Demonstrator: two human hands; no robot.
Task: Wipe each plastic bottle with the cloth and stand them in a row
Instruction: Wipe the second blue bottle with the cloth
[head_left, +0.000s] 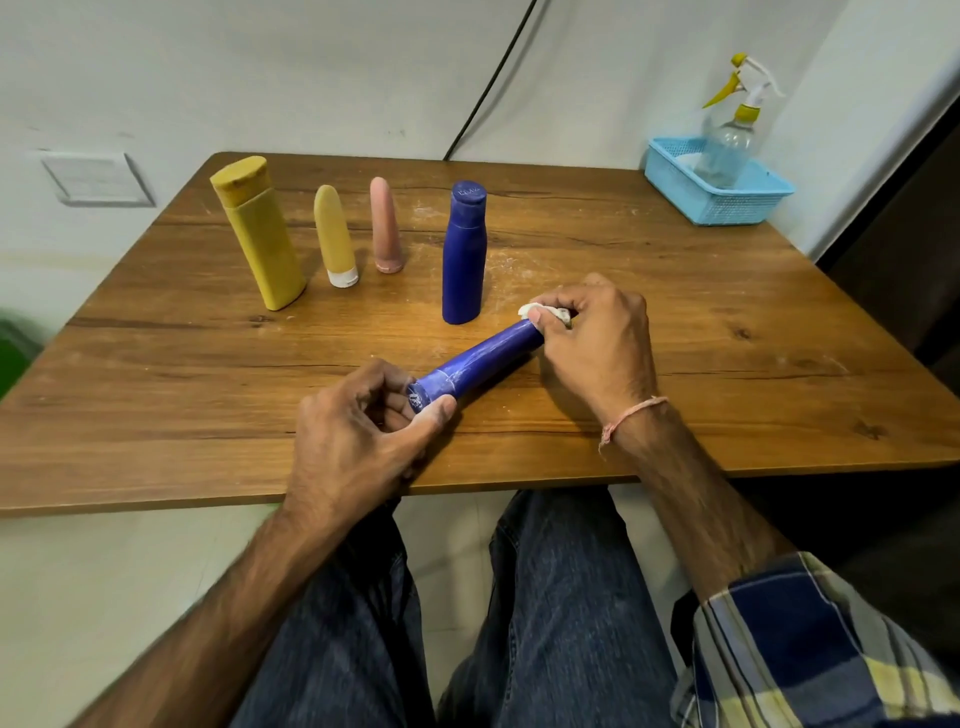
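while aslant before 4 upright bottles (464, 254), blue bottle (483, 358) in left fingers' (384, 401) grip, cloth (530, 310) in right fingers (563, 302).

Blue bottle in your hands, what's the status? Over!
Left hand grips near end of sideways blue bottle. Right hand pinches cloth against far end. Upright blue bottle close behind, not touching.

Blue bottle (480, 361), white cloth (545, 313)
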